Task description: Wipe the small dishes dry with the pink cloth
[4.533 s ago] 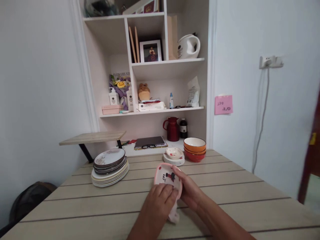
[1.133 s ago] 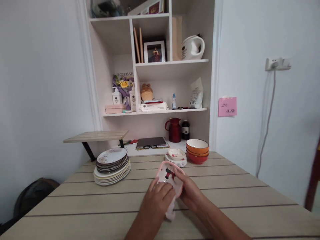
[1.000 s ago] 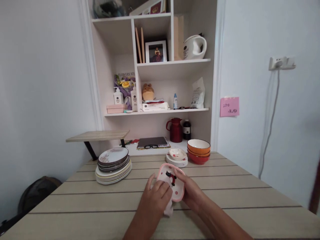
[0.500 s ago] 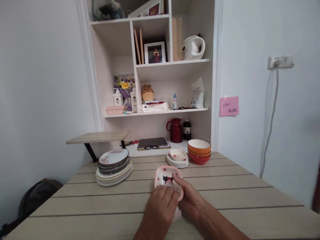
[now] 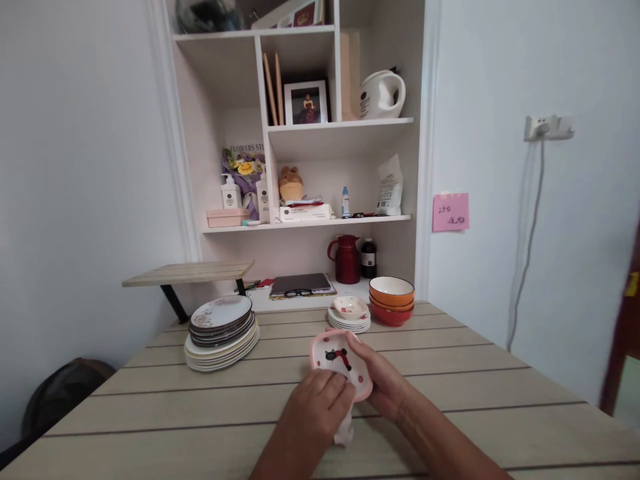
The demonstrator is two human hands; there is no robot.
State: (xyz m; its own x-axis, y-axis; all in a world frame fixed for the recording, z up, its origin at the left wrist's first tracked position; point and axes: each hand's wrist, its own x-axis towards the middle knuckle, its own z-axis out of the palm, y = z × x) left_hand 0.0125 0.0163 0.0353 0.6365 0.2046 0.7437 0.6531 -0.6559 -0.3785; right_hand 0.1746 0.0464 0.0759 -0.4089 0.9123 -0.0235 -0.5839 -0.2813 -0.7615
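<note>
Above the table, my right hand [image 5: 383,377] grips a small square dish [image 5: 336,357] by its right side, thumb over the rim. The dish is white with a pink rim, red dots and a black cat in red; it is tilted toward me. My left hand [image 5: 320,407] is closed on a pale cloth [image 5: 345,430], with its fingers at the dish's lower edge and the cloth hanging below. Part of the dish's near side is hidden behind the left fingers.
A tall stack of plates [image 5: 223,333] stands on the left of the wooden table [image 5: 200,407]. Behind the dish are small white plates [image 5: 350,325] topped by a little bowl [image 5: 350,307]. Orange and red bowls [image 5: 393,303] sit to their right. A red jug [image 5: 347,260] stands farther back.
The left hand has moved a little left and down along the dish, and more of the cloth shows. The dish has turned slightly. The whole view has shifted a little.
</note>
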